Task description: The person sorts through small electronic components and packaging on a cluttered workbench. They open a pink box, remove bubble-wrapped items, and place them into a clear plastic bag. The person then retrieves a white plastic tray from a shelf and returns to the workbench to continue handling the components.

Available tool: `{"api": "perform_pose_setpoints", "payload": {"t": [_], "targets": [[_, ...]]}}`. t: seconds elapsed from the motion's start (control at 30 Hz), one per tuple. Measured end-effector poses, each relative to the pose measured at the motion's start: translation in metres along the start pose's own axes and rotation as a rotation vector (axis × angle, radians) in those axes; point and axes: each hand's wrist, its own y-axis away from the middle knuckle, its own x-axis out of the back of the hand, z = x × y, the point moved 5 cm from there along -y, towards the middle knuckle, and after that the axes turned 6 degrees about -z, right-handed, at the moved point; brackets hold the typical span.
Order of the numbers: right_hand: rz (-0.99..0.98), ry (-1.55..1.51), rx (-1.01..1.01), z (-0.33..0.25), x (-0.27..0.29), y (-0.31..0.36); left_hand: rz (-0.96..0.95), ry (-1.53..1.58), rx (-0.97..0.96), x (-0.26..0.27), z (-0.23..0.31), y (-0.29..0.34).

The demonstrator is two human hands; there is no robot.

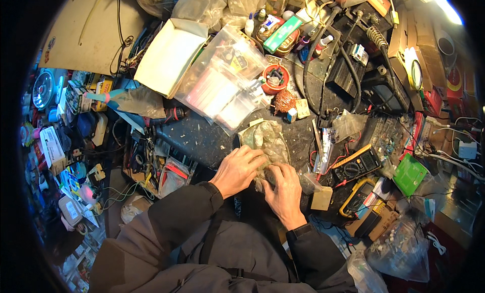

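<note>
A crumpled, see-through plastic bag (264, 138) lies at the front edge of the dark workbench (189, 136); its contents are hard to make out through the wrinkles. My left hand (239, 169) is closed on its near left side, fingers bent over the plastic. On the near right side, my right hand (284, 191) grips the same bag, with the thumb toward me and the fingertips close to those of the left hand. A small tan block (321, 198) stands just right of my right hand.
Flat clear bags (220, 83) and an open pale box (169, 55) lie beyond my left hand. A red round container (276, 79) holds small parts. To the right are a yellow-edged multimeter (355, 165), a green board (410, 175) and a black finned box (347, 70) with thick cables.
</note>
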Motion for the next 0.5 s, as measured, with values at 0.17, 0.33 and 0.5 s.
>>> {"api": "perform_pose_setpoints", "payload": {"t": [0.17, 0.33, 0.5], "targets": [[0.069, -0.114, -0.085, 0.018, 0.0, 0.0, 0.118, 0.104, 0.099, -0.005, -0.008, 0.006], [0.079, -0.149, -0.109, 0.02, 0.003, 0.005, 0.203, 0.095, 0.167, -0.01, -0.007, 0.007], [0.096, 0.007, -0.08, 0.009, 0.0, -0.005, 0.181, 0.146, 0.118, 0.002, -0.008, 0.003]]}}
